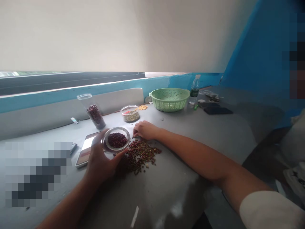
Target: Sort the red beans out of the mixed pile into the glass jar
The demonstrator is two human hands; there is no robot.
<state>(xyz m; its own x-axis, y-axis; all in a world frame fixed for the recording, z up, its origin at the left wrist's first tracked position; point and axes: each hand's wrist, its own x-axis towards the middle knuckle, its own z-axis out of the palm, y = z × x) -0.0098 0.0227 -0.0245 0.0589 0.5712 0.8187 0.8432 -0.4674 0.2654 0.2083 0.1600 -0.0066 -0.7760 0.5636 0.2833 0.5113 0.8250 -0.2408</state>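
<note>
Head view: I observed the left hand (pixel 101 162) gripping a clear jar (pixel 128 137) of dark red beans (pixel 117 140), mouth toward the camera. The right hand (pixel 145 130) was curled narrow at the mixed bean pile (pixel 141 155) on the table (pixel 166 187); I could not tell whether it pinched any. A green basket (pixel 169 106) stood near the far edge.

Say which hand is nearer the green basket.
Right. The right hand is at the near edge of the basket's left side, by the loose beans; the left hand is farther left and nearer the camera than the green basket, gripping a clear container.
</note>
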